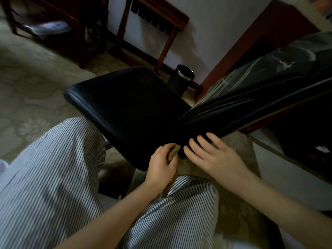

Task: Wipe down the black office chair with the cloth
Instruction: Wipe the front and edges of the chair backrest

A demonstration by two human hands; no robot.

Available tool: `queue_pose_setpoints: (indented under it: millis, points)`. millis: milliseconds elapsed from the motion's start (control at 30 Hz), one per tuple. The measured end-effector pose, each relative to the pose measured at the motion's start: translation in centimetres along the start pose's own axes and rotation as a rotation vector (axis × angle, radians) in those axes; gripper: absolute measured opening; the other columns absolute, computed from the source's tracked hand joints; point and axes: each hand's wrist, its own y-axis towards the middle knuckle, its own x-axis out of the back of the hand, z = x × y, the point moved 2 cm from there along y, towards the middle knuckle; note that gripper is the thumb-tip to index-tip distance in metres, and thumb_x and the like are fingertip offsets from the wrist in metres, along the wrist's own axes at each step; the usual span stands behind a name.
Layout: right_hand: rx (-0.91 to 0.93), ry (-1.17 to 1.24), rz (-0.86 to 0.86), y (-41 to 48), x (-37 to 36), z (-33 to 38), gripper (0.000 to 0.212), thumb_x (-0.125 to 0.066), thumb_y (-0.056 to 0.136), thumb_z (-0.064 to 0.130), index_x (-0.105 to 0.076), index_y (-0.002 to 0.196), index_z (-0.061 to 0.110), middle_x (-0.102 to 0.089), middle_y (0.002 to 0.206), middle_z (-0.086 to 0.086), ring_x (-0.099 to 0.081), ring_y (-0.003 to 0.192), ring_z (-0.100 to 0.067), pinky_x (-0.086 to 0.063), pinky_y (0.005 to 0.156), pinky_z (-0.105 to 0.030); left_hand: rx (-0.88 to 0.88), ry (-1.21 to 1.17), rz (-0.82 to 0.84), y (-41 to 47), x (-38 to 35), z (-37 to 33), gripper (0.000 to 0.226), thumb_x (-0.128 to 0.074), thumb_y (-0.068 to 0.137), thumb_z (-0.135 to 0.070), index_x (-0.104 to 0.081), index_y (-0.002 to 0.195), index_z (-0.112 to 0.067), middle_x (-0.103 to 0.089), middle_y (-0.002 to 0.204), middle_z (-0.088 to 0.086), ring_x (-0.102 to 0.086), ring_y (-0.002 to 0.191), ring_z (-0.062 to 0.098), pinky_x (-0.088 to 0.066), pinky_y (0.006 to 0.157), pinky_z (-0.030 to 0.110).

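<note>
The black office chair fills the middle of the head view, its seat (129, 105) facing me and its shiny backrest (251, 103) leaning off to the right. My left hand (162, 163) grips a small folded brownish cloth (173, 152) against the seat's near edge, close to where seat and backrest meet. My right hand (213, 155) lies with straight fingers spread on the lower end of the backrest, just right of the cloth. Most of the cloth is hidden inside my left hand.
My knees in striped trousers (59, 177) sit close under the chair's near edge. A black waste bin (182, 79) stands behind the seat by the wall. Dark wooden furniture (251, 44) stands to the right and a wooden rack (158, 22) at the back. Pale patterned carpet (32, 83) lies to the left.
</note>
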Motion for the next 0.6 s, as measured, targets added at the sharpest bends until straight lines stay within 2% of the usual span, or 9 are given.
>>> queue_pose_setpoints:
  millis: [100,233,333,367,400,500,600]
  points:
    - [-0.039,-0.036,-0.020,0.4,-0.6,-0.5,0.032,-0.045,0.086,0.006,-0.066,0.110,0.006,-0.067,0.107,-0.013,-0.063,0.102,-0.028,-0.031,0.100,-0.039,0.041,-0.030,-0.080,0.3,0.1,0.4,0.023,-0.056,0.092,-0.017,-0.059,0.114,-0.023,-0.060,0.094,-0.007,-0.058,0.085,0.004,-0.050,0.073,0.018]
    - [-0.003,-0.055,-0.092,0.9,-0.9,-1.0,0.040,-0.032,0.095,0.001,-0.070,0.096,0.011,-0.069,0.094,-0.007,-0.064,0.093,-0.022,-0.036,0.095,-0.035,0.160,0.016,-0.059,-1.3,-0.1,3.2,0.026,-0.057,0.091,-0.016,-0.063,0.116,-0.021,-0.062,0.099,-0.008,-0.058,0.091,0.001,-0.047,0.078,0.012]
    - [-0.004,-0.057,-0.170,0.9,-1.2,-0.9,0.041,-0.032,0.096,0.001,-0.072,0.091,0.012,-0.069,0.089,-0.004,-0.064,0.089,-0.021,-0.037,0.093,-0.032,0.246,-0.016,-0.090,-2.7,-0.2,4.6,0.025,-0.058,0.091,-0.017,-0.064,0.115,-0.021,-0.062,0.097,-0.009,-0.058,0.088,0.002,-0.052,0.082,0.024]
    - [-0.007,-0.055,-0.192,0.9,-1.3,-0.9,0.040,-0.034,0.096,0.001,-0.072,0.091,0.012,-0.069,0.089,-0.004,-0.064,0.089,-0.021,-0.037,0.093,-0.032,0.245,-0.041,-0.107,-2.7,-0.4,4.3,0.024,-0.058,0.091,-0.018,-0.064,0.114,-0.021,-0.063,0.095,-0.009,-0.058,0.087,0.002,-0.053,0.082,0.027]
    - [-0.008,-0.057,-0.218,0.9,-1.5,-0.8,0.039,-0.035,0.096,0.001,-0.072,0.091,0.012,-0.069,0.089,-0.004,-0.063,0.089,-0.021,-0.037,0.093,-0.032,0.233,-0.061,-0.121,-2.4,-0.6,3.6,0.024,-0.058,0.091,-0.018,-0.064,0.113,-0.022,-0.062,0.094,-0.011,-0.058,0.087,0.000,-0.052,0.082,0.025]
    - [-0.001,-0.071,-0.276,0.9,-1.7,-1.0,0.035,-0.038,0.095,0.002,-0.072,0.092,0.011,-0.069,0.089,-0.005,-0.054,0.094,-0.024,-0.036,0.093,-0.033,0.158,-0.106,-0.145,-1.1,-1.3,0.5,0.024,-0.057,0.092,-0.016,-0.064,0.114,-0.021,-0.058,0.092,-0.016,-0.054,0.089,-0.010,-0.045,0.077,0.007]
    - [0.019,-0.065,-0.296,0.9,-2.0,-1.1,0.029,-0.043,0.094,0.005,-0.071,0.095,0.009,-0.070,0.091,-0.006,-0.049,0.096,-0.025,-0.036,0.094,-0.034,-0.004,-0.107,-0.094,-0.5,-1.6,-2.3,0.028,-0.052,0.093,-0.012,-0.060,0.119,-0.019,-0.053,0.097,-0.017,-0.051,0.096,-0.006,-0.042,0.081,0.007]
